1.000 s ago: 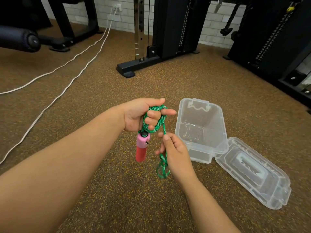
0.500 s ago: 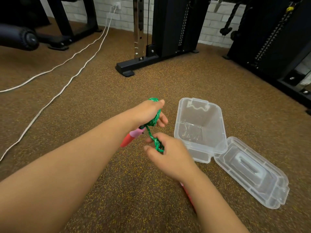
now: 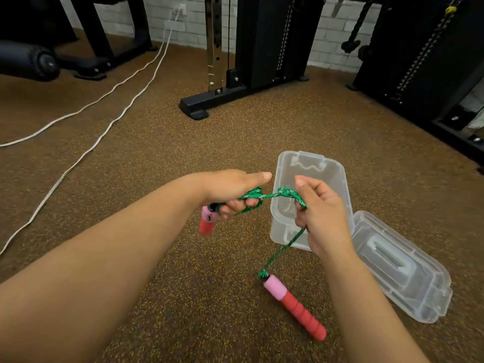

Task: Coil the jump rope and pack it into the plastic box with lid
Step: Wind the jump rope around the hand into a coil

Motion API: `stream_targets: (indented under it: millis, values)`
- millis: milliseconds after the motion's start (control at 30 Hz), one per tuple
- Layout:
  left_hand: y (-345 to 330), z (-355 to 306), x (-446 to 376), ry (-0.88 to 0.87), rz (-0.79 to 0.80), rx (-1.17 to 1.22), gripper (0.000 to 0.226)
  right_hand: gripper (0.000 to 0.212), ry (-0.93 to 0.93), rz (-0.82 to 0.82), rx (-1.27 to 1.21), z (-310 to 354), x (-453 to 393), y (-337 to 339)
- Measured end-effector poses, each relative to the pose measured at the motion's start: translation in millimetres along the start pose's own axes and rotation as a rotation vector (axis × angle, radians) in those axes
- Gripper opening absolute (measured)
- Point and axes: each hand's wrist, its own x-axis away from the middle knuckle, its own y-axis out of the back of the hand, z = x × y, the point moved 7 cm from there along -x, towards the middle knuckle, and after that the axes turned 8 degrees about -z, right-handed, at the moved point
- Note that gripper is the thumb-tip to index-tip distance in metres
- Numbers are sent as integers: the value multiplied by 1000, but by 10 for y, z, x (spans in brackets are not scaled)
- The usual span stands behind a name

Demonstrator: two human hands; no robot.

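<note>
My left hand grips a bundle of green jump rope, with one pink-and-red handle hanging just below the fist. My right hand pinches the rope a short way to the right, above the clear plastic box. A taut stretch of rope spans the two hands. From my right hand the rope drops to the second pink-and-red handle, which hangs low over the floor. The clear lid lies on the floor, against the box's right side.
Brown speckled gym flooring spreads all around. Two white cables run across the left. A black machine base stands beyond the hands, more black gym frames at the right, a padded roller far left.
My right hand has pulled the rope out to the right, away from my left hand. The second handle has come into sight, dangling below my right hand.
</note>
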Motion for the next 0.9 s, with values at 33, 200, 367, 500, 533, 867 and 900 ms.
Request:
stream_targets:
  millis: [33,200,367,500,533,867,900]
  values:
    - [5,-14,0,0,-3,16,59,11,-22,-5,-15,-38,14,2]
    - [-16,-60,-20,-9,-18,163,56,34,-145,150,5,-202,115,-122]
    - [40,-67,-39,-20,-59,258,55,44,-103,352,11,-145,225,-226]
    - [34,-34,-24,10,-36,276,56,17,104,282,178,-16,203,-197]
    - [26,-31,-17,15,-30,275,56,16,141,260,203,8,183,-182]
    - [-179,27,77,114,166,211,56,13,186,-135,125,7,-151,229]
    - [-156,54,80,120,155,203,55,14,166,-231,-6,10,-170,341]
